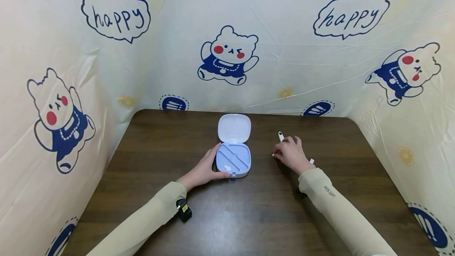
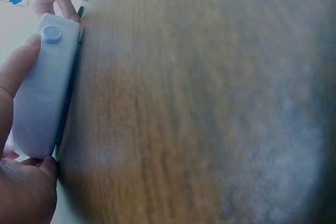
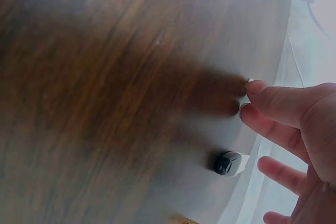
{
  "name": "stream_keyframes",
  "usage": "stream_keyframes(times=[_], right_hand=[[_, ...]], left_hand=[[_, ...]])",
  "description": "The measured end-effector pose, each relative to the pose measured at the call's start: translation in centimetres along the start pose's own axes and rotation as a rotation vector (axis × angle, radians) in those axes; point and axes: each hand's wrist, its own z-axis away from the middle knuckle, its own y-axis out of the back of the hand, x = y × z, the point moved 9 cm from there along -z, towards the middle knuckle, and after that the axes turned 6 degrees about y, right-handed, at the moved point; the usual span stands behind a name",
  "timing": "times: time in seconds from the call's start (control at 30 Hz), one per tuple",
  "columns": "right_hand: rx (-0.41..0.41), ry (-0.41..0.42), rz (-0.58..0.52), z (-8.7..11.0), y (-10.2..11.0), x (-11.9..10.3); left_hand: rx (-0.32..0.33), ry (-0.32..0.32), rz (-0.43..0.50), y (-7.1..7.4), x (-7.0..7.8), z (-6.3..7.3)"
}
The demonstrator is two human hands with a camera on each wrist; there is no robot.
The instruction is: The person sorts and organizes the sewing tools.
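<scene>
A pale lilac-blue compartment box [image 1: 232,157] sits on the table with its lid [image 1: 234,128] tipped back open. Two slanting dividers cross its inside, and small white pieces [image 1: 227,168] lie in the front part. My left hand [image 1: 203,171] grips the box from its left, thumb at the front near the round button [image 2: 52,33], fingers around the far side. To the right of the box, my right hand [image 1: 292,154] is low over the table, pinching a small white piece [image 3: 250,80] between thumb and index finger; its exact kind I cannot tell.
A white object with a dark end [image 1: 281,136] lies just beyond my right hand. Another small white item [image 1: 311,161] shows beside the right wrist. The brown wooden table [image 1: 160,137] meets a printed cloth [image 1: 284,58] at the back and sides.
</scene>
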Motion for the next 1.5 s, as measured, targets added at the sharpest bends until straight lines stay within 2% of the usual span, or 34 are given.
stream_keyframes(times=[0.57, 1.03, 1.37, 1.5], right_hand=[[0.075, 0.024, -0.021, 0.2, -0.1, 0.2], [0.047, -0.033, -0.139, 0.6, -0.6, -0.1], [0.156, 0.003, -0.221, 0.7, 0.0, -1.7], [0.174, 0.009, -0.268, 0.4, 0.2, -2.4]], left_hand=[[-0.001, -0.01, -0.006, 0.0, 0.1, 0.1], [-0.008, -0.009, 0.007, -0.1, 0.1, 0.1], [-0.009, -0.003, -0.001, 0.0, 0.1, 0.1], [-0.005, -0.01, -0.001, 0.0, 0.1, 0.1]])
